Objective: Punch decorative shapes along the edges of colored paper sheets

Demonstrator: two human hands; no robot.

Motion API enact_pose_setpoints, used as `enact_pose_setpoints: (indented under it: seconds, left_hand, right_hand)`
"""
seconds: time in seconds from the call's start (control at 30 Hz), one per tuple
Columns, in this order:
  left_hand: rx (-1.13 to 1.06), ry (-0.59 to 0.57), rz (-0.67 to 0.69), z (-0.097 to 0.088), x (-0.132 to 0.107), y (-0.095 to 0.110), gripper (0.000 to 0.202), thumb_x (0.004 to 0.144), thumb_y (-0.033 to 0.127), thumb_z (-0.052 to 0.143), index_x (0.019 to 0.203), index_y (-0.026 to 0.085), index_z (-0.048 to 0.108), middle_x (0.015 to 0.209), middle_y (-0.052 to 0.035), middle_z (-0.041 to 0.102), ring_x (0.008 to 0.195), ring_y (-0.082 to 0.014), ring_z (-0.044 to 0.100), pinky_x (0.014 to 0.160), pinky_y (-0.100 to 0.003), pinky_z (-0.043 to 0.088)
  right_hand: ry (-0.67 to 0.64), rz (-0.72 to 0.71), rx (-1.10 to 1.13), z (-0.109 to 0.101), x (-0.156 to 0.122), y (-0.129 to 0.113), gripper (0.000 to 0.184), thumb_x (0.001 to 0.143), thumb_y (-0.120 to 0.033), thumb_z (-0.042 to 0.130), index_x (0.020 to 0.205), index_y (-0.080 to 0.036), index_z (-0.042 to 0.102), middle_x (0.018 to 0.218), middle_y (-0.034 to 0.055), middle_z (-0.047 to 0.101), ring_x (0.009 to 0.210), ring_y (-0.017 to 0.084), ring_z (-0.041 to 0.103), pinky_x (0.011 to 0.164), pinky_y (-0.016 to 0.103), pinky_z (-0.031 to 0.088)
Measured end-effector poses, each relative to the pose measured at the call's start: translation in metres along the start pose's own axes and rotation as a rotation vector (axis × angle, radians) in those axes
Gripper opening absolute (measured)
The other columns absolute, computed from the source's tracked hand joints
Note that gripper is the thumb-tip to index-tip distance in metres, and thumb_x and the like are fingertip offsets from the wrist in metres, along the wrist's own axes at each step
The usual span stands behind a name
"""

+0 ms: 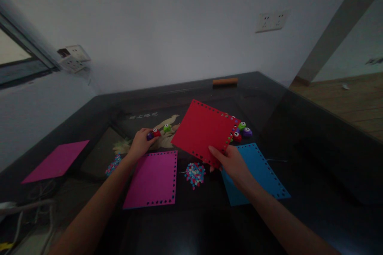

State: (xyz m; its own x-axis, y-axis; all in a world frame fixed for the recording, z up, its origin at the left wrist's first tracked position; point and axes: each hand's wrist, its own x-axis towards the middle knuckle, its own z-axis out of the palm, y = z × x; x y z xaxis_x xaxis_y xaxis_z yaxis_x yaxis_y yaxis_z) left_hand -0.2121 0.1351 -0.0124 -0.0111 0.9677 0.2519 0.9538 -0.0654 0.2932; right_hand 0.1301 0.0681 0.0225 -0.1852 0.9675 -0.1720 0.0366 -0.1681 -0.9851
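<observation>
Clamped in the right hand (233,162) by an edge, thumb on top and fingers beneath: a red sheet (203,131), tilted above the counter (206,223), with a cluster of toys (247,132) partly hidden behind its right side. Held at one edge only, so perhaps prone to swivel or sag into the toys and send some rolling. Curled at a purple toy (149,136) and a red toy (156,132), the left hand (141,141); impossible to tell whether gripping or merely touching. Just beside the red toy, a green toy (167,128), apparently easy to bump. Between the forearms, loose beads (195,175) in a heap, probably the weakest spot: liable to scatter if brushed by a dipping sheet corner or a low wrist. Beside the left forearm, more beads (113,164), open to the same mishap from a sideways swing. Partly covered by the right arm, a blue sheet (254,171); by the left, a pink sheet (160,179); both likely to skid if dragged by a resting arm.
</observation>
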Motion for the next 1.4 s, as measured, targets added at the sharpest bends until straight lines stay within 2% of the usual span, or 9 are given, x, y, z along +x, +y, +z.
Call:
enact_pose_setpoints:
  seconds: [0.23, 0.5, 0.77, 1.1, 1.27, 1.4]
  left_hand:
    - [-0.044, 0.011, 0.002, 0.001, -0.001, 0.0, 0.04, 0.076, 0.039, 0.061, 0.109, 0.016, 0.062, 0.108, -0.0118, 0.065, 0.102, -0.0279, 0.059, 0.091, -0.041, 0.045]
    - [-0.077, 0.005, -0.051, -0.009, -0.01, -0.016, 0.047, 0.072, 0.038, 0.064, 0.113, 0.016, 0.06, 0.11, -0.0121, 0.064, 0.102, -0.0283, 0.06, 0.089, -0.04, 0.047]
    - [-0.08, 0.033, -0.117, -0.007, -0.01, -0.023, 0.033, 0.072, 0.036, 0.061, 0.098, 0.018, 0.065, 0.1, -0.0113, 0.068, 0.092, -0.0285, 0.064, 0.081, -0.04, 0.051]
    - [-0.044, 0.01, -0.059, -0.011, -0.009, -0.02, 0.034, 0.073, 0.039, 0.061, 0.097, 0.016, 0.065, 0.098, -0.0115, 0.067, 0.09, -0.0278, 0.064, 0.081, -0.039, 0.05]
    - [-0.021, 0.003, 0.0, -0.008, -0.005, -0.007, 0.041, 0.073, 0.044, 0.064, 0.105, 0.018, 0.065, 0.106, -0.0105, 0.067, 0.098, -0.0274, 0.062, 0.088, -0.038, 0.047]
    - [0.017, 0.029, -0.013, 0.0, 0.001, 0.004, 0.041, 0.075, 0.05, 0.061, 0.1, 0.018, 0.067, 0.101, -0.0108, 0.067, 0.097, -0.0282, 0.061, 0.087, -0.038, 0.046]
  right_hand:
    - [-0.006, -0.042, -0.008, -0.001, 0.0, 0.001, 0.03, 0.083, -0.042, 0.055, 0.084, -0.013, 0.064, 0.046, 0.0027, 0.061, 0.037, 0.013, 0.052, 0.037, 0.024, 0.032]
    - [-0.017, -0.033, -0.008, 0.001, -0.003, -0.003, 0.029, 0.083, -0.039, 0.053, 0.087, -0.013, 0.064, 0.046, 0.0023, 0.061, 0.037, 0.013, 0.051, 0.038, 0.024, 0.031]
    - [-0.019, -0.017, -0.016, 0.0, -0.004, -0.005, 0.026, 0.085, -0.038, 0.053, 0.083, -0.014, 0.063, 0.046, 0.0028, 0.062, 0.037, 0.013, 0.052, 0.038, 0.024, 0.032]
    - [-0.031, -0.022, -0.007, -0.001, -0.003, -0.003, 0.026, 0.084, -0.039, 0.053, 0.078, -0.016, 0.063, 0.046, 0.0022, 0.062, 0.037, 0.012, 0.05, 0.038, 0.024, 0.031]
    - [-0.015, -0.027, -0.008, 0.001, -0.002, -0.002, 0.026, 0.082, -0.041, 0.055, 0.081, -0.016, 0.064, 0.045, 0.001, 0.06, 0.038, 0.013, 0.051, 0.038, 0.025, 0.032]
    - [-0.017, -0.022, -0.01, 0.001, -0.003, -0.002, 0.028, 0.083, -0.041, 0.054, 0.083, -0.015, 0.065, 0.046, 0.0021, 0.061, 0.039, 0.014, 0.052, 0.038, 0.024, 0.033]
